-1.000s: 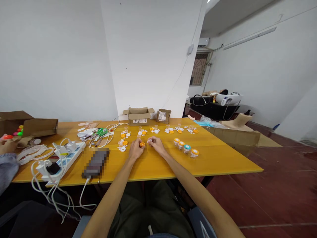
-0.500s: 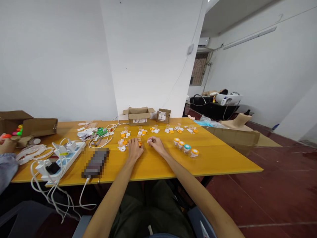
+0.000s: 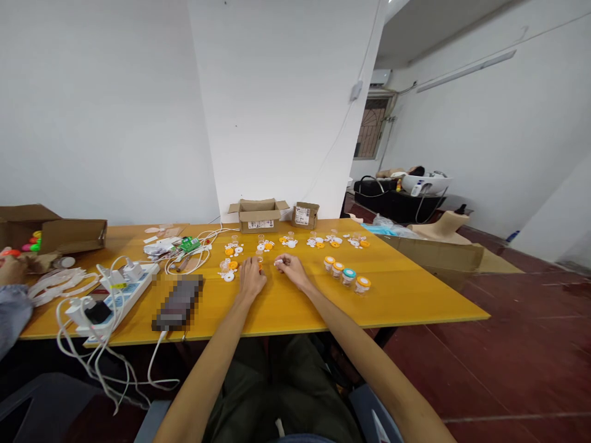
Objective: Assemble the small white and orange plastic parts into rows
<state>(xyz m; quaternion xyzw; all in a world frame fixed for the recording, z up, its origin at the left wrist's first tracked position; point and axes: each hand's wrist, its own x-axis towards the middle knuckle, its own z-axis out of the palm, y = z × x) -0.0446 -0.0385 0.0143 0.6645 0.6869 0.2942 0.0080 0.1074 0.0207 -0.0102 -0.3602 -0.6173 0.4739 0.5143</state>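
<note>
My left hand (image 3: 252, 280) rests low over the table with its fingers curled down; what the fingertips grip, if anything, is hidden. Right beside it lie an orange ring-like lid (image 3: 261, 267) and a clear plastic cup (image 3: 259, 257). To its left sits a group with another orange lid (image 3: 233, 265) and a white disc (image 3: 228, 277). My right hand (image 3: 293, 271) pinches a small white piece with reddish marks (image 3: 278, 263) between thumb and fingers, just above the tabletop. Several closed clear jars (image 3: 348, 277) with orange or teal lids stand to the right.
Groups of cups, white discs and orange lids (image 3: 320, 245) line the back, before two cardboard boxes (image 3: 259, 219). A phone (image 3: 179, 303), a power strip (image 3: 124, 298) and white cables occupy the left. Another person's hand (image 3: 13, 269) is by a box (image 3: 83, 235) at far left.
My left hand's fingers have drawn closer together and shifted slightly over the orange lid. My right hand stays nearly still with the small white piece.
</note>
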